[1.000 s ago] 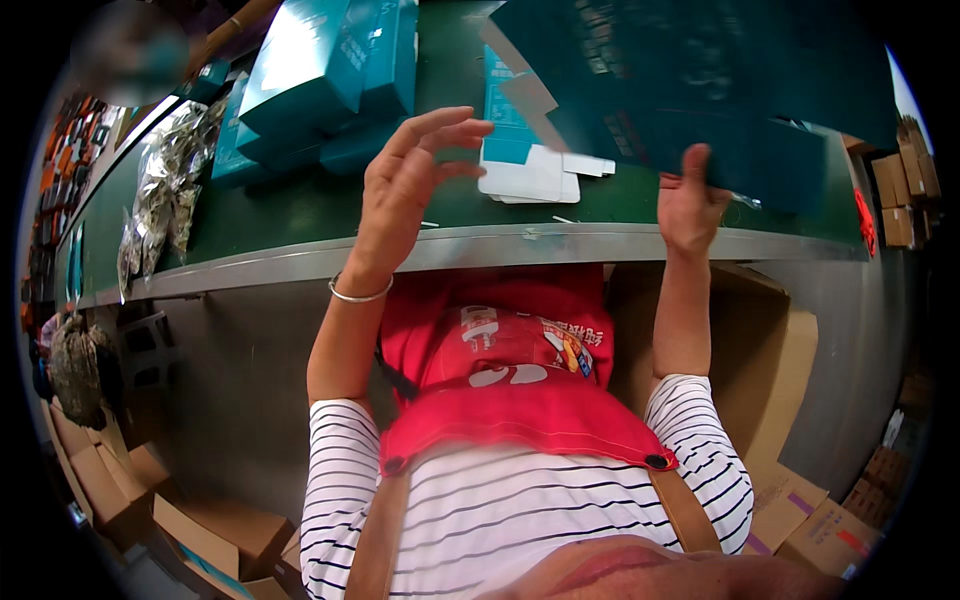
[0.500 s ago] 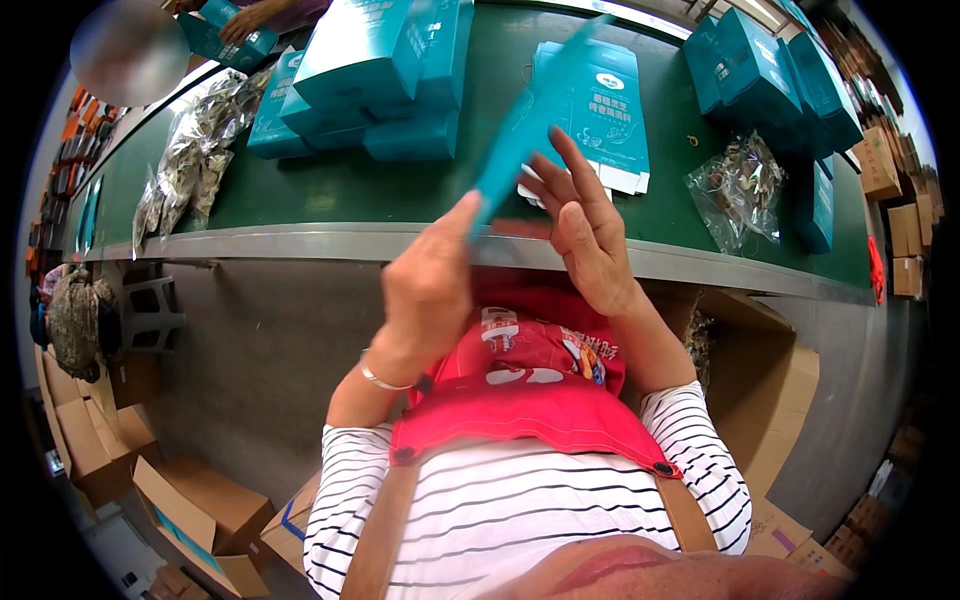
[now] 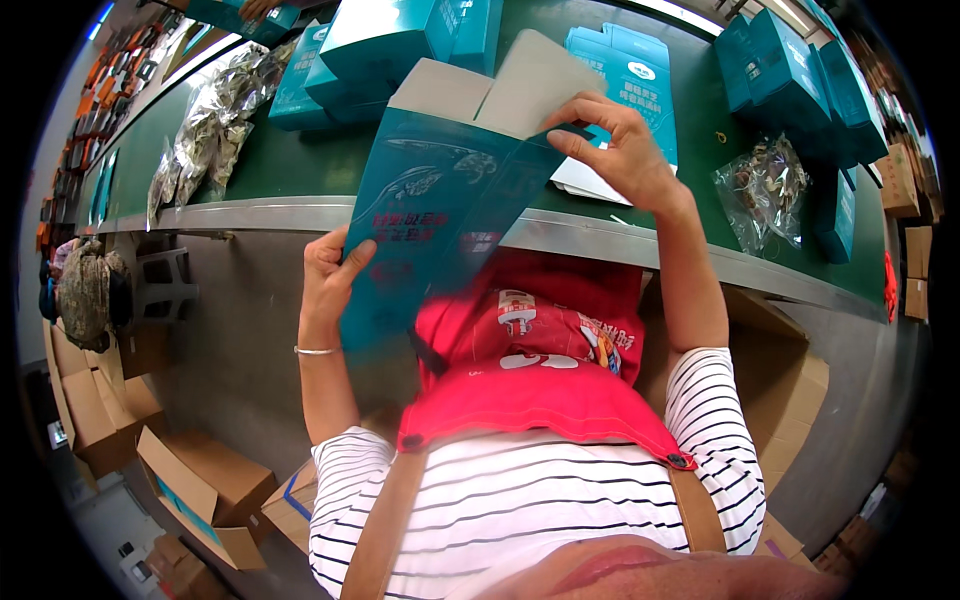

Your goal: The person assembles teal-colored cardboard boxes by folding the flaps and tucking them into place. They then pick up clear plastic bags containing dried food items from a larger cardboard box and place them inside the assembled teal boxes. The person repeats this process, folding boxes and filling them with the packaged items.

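A teal carton (image 3: 440, 200) with pale inner flaps is tilted in front of me, partly opened out, over the table's near edge. At its left edge, my left hand (image 3: 335, 270) grips the panel with the thumb on the printed face. My right hand (image 3: 620, 150) pinches the carton's upper right corner by the flaps. Flat teal cartons (image 3: 625, 85) lie on the table just beyond my right hand. The carton's lower end is smeared by motion.
Formed teal boxes (image 3: 390, 45) are stacked back left, with more boxes (image 3: 790, 80) at the right. Clear bags of dried pieces (image 3: 215, 120) lie left, and another bag (image 3: 765, 190) right. Cardboard cartons (image 3: 205, 490) stand on the floor. A co-worker's hand (image 3: 258, 8) touches a teal box.
The carton, flat and edge-on before, is now turned face toward me and partly spread. My right hand, open before, has risen and taken hold of it; my left hand moved left.
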`<state>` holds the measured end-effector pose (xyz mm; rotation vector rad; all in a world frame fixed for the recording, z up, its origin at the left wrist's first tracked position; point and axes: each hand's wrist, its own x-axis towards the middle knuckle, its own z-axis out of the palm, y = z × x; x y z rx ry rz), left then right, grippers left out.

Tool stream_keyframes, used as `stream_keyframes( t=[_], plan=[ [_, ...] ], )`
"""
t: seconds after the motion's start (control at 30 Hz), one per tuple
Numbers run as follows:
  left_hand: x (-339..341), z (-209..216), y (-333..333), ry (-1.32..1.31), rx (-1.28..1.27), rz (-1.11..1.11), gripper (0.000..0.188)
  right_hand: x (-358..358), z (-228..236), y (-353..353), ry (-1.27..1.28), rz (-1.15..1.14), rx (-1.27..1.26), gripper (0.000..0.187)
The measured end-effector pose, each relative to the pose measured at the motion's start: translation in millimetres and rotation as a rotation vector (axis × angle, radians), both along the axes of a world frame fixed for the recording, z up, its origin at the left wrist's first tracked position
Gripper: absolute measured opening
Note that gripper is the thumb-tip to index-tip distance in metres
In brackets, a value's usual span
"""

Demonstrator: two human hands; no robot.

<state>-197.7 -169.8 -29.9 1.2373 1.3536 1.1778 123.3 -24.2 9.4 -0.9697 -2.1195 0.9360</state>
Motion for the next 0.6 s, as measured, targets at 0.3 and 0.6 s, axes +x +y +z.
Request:
stream_keyframes(
  t=[0.3, 0.6],
  plan=[
    [-12.6, -4.8, 26.7, 0.135, -0.045, -0.298, 0.021, 8.7, -4.1, 18.6, -0.179, 0.724, -0.623, 0.040],
    [9.0, 4.5, 56.3, 0.199, -0.233, -0.669, 0.026, -7.3, -22.0, -23.8, -0.384, 0.731, -0.868, 0.053]
  ],
)
